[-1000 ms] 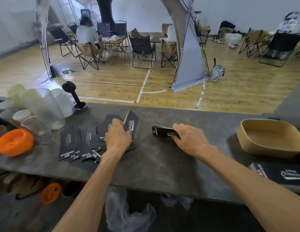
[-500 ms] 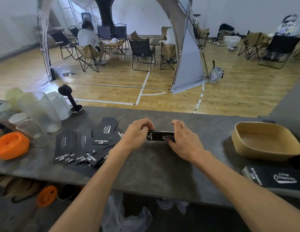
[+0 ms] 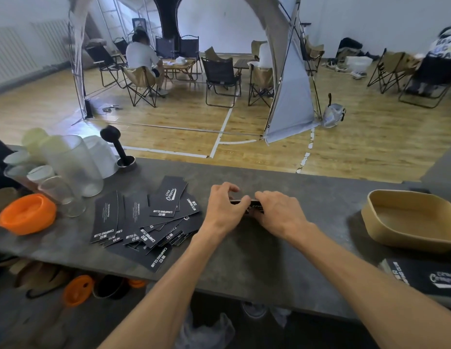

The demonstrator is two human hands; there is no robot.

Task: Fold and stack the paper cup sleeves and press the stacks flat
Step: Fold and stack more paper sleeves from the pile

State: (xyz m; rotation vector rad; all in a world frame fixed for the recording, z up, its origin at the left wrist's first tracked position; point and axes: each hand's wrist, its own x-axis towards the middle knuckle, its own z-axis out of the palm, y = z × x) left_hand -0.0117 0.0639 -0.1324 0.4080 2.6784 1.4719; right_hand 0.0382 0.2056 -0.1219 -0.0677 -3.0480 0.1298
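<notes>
A small stack of black paper cup sleeves (image 3: 247, 205) lies on the grey counter (image 3: 244, 253), mostly hidden under both hands. My left hand (image 3: 223, 209) grips its left end with curled fingers and thumb. My right hand (image 3: 278, 214) covers its right end, fingers curled over the top. A loose, fanned pile of black sleeves (image 3: 146, 217) with white "CAMPING CLUB" print lies to the left of my left hand. Another black stack of sleeves (image 3: 430, 275) sits at the counter's right front edge.
A tan shallow tray (image 3: 370, 217) stands at the right. Frosted plastic cups (image 3: 70, 167), an orange lid (image 3: 26, 214) and a black tamper (image 3: 116, 147) crowd the left end. Beyond the counter are folding chairs, a tent frame and a seated person.
My left hand carried a sleeve from the loose pile over to the stack. Both hands have closed in on the stack, now covering most of it.
</notes>
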